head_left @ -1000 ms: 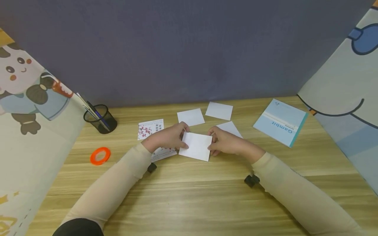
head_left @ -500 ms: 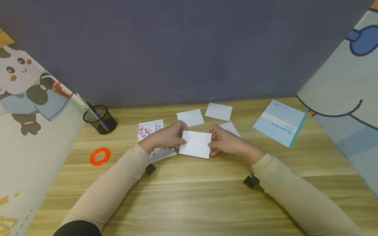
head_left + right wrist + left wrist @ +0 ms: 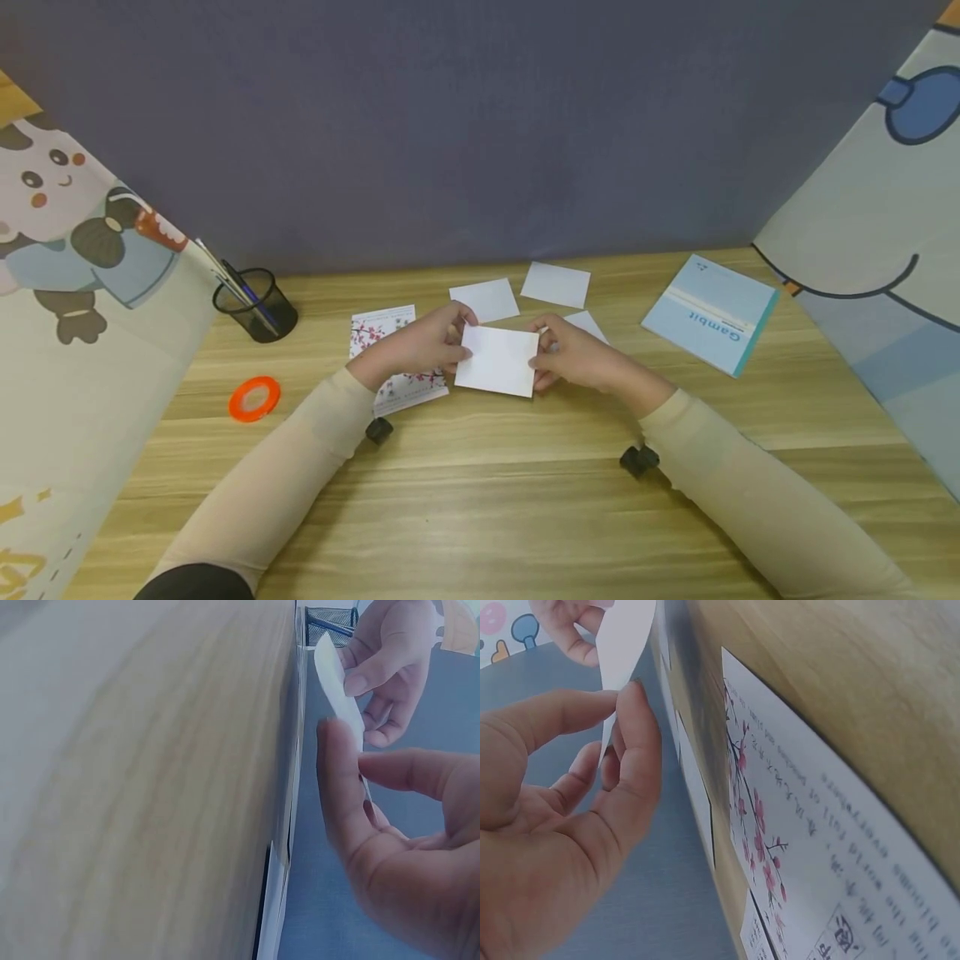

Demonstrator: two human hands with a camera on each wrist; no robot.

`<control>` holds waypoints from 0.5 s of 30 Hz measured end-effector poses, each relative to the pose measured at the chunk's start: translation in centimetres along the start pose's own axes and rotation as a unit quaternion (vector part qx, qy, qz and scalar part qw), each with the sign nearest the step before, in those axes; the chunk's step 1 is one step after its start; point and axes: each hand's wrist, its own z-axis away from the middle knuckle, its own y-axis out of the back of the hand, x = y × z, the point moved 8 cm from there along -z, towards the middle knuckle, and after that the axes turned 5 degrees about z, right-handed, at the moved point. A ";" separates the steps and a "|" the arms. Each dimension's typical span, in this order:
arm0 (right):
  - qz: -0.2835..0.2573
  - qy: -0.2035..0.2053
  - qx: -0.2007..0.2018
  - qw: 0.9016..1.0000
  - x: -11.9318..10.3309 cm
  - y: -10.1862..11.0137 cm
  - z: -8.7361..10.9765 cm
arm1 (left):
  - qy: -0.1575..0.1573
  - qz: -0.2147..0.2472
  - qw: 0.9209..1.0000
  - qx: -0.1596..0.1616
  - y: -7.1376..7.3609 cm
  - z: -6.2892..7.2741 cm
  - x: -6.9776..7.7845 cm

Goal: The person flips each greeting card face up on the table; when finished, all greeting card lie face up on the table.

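Note:
A blank white card (image 3: 498,360) is held a little above the wooden desk (image 3: 480,492) between both hands. My left hand (image 3: 420,343) pinches its left edge, and in the left wrist view the thumb and fingertips (image 3: 634,720) close on the thin white card (image 3: 622,652). My right hand (image 3: 576,354) pinches the right edge; the right wrist view shows the card (image 3: 337,697) edge-on between thumb and finger. A printed sheet with red blossoms (image 3: 390,358) lies under my left hand.
Three more white cards (image 3: 484,298) (image 3: 556,283) (image 3: 588,325) lie behind the hands. A light blue booklet (image 3: 708,312) lies at the right, a black mesh pen cup (image 3: 255,302) and an orange tape ring (image 3: 254,397) at the left. Cartoon-printed panels flank the desk.
Both hands have lifted the white card slightly and carried it a little farther from me. Nothing else on the desk has moved.

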 end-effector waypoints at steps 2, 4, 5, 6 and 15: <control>0.014 0.000 0.009 1.000 0.0 0.3 0.1 | -0.003 0.007 1.000 0.006 0.1 0.0 0.1; 0.030 0.003 0.016 0.999 0.0 0.5 0.1 | -0.005 0.013 1.000 0.013 0.2 0.0 0.2; 0.034 0.003 0.019 0.999 0.0 0.7 0.1 | -0.005 0.017 1.000 0.016 0.2 0.0 0.2; 0.037 0.005 0.021 0.999 -0.1 0.8 0.1 | -0.005 0.019 1.000 0.019 0.3 0.0 0.2; 0.019 0.026 0.050 0.998 -0.5 1.3 0.1 | -0.002 0.036 0.999 0.039 0.9 0.0 0.3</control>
